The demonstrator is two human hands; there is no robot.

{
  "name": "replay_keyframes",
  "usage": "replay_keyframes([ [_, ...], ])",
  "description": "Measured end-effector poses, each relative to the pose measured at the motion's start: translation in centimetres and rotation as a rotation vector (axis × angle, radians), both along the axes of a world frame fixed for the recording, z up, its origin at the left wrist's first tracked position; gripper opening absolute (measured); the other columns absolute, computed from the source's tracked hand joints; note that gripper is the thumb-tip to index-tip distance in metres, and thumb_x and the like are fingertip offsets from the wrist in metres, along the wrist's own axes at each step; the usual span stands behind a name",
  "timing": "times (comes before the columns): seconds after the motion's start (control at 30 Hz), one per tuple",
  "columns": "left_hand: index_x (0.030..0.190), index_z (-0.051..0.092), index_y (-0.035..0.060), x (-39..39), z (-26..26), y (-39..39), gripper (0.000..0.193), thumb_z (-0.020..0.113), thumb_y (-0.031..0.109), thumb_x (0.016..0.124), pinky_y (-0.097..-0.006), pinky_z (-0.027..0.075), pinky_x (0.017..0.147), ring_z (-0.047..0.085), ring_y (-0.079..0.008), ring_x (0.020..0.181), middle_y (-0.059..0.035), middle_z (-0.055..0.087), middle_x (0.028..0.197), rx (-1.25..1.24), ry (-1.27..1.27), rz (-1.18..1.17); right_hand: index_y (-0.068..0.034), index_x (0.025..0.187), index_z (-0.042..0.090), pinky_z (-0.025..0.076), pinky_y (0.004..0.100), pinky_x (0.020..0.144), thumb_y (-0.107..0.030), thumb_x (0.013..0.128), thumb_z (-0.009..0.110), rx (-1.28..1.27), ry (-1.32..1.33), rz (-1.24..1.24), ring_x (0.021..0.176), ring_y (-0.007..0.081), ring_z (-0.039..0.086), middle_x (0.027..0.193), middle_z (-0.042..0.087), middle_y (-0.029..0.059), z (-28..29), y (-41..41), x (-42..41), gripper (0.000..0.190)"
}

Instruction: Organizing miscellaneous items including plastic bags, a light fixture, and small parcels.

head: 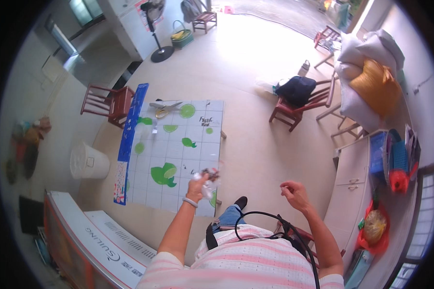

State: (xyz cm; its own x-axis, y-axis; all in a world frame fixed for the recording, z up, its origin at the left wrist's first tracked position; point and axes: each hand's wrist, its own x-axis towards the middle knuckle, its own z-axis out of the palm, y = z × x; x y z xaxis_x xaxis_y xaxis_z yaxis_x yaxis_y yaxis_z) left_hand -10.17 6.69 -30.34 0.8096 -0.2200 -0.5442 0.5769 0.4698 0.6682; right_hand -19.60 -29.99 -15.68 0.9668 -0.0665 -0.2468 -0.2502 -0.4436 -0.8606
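Note:
My left hand [195,186] holds a crumpled clear plastic bag [210,188] with small dark and reddish items at its top, over the near right corner of a table with a lime-printed cover [181,151]. Blur hides what those items are. My right hand [290,193] is raised over the floor to the right of the table, its fingers curled together; whether something small is between them cannot be told. Metal scissors [164,108] lie at the table's far end. Near them is a small clear plastic piece [154,126]. A blue strip [132,133] runs along the table's left edge.
Left of the table are a wooden chair [121,103] and a white lidded bucket [90,161]. A chair with a dark bag [296,89] stands at right, near stacked sacks [376,83]. A cabinet [350,173] lines the right wall; a glass-sided freezer [94,238] is lower left.

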Motion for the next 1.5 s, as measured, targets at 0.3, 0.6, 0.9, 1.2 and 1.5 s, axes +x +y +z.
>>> replay_keyframes([
  [0.3, 0.121, 0.055, 0.0128, 0.4, -14.8, 16.2, 0.036, 0.044, 0.036, 0.096, -0.0403, 0.049, 0.085, 0.057, -0.0229, 0.104, -0.0082, 0.059, 0.119, -0.425, 0.446, 0.429, -0.002, 0.091, 0.067, 0.052, 0.0375, 0.073, -0.017, 0.076, 0.056, -0.218, 0.230, -0.313, 0.075, 0.0287, 0.065, 0.080, 0.067, 0.0186, -7.6, -7.7, -12.5, 0.023],
  [0.6, 0.107, 0.063, 0.0127, 5.6, -12.1, 12.5, 0.034, 0.048, 0.036, 0.088, -0.0456, 0.050, 0.066, 0.061, -0.0276, 0.086, -0.0065, 0.064, 0.097, 0.790, 0.327, -0.156, -0.002, 0.088, 0.067, 0.051, 0.0370, 0.076, -0.017, 0.076, 0.058, -0.178, 0.281, -0.634, 0.080, 0.0296, 0.065, 0.084, 0.067, 0.0170, -7.3, -10.0, -22.4, 0.021],
  [0.9, 0.080, 0.054, 0.0094, 13.7, -2.7, -16.3, 0.019, 0.064, 0.024, 0.087, -0.0295, 0.045, 0.048, 0.051, -0.0112, 0.057, 0.0009, 0.050, 0.065, 0.318, -0.031, -0.091, -0.001, 0.091, 0.066, 0.051, 0.0326, 0.070, -0.016, 0.079, 0.058, -0.017, 0.175, -0.813, 0.071, 0.0207, 0.065, 0.077, 0.067, 0.0118, -8.8, -17.0, -21.2, 0.020],
  [1.2, 0.075, 0.050, 0.0129, 6.3, 14.0, -54.1, 0.025, 0.057, 0.029, 0.092, -0.0263, 0.039, 0.045, 0.046, -0.0095, 0.052, 0.0018, 0.044, 0.061, 0.172, -0.510, -0.941, 0.000, 0.096, 0.064, 0.049, 0.0253, 0.058, -0.011, 0.084, 0.057, 0.234, -0.107, -0.901, 0.065, 0.0102, 0.060, 0.075, 0.065, 0.0048, -4.2, -29.5, -16.6, 0.017],
  [1.5, 0.068, 0.048, 0.0113, -0.9, 19.8, -70.5, 0.046, 0.055, 0.052, 0.088, -0.0263, 0.036, 0.044, 0.040, -0.0117, 0.045, -0.0005, 0.043, 0.059, -0.127, 0.199, -1.088, -0.003, 0.096, 0.064, 0.047, 0.0232, 0.052, -0.012, 0.088, 0.057, 0.204, -0.121, -0.983, 0.057, 0.0079, 0.056, 0.075, 0.065, 0.0037, -3.7, -39.6, -20.6, 0.014],
])
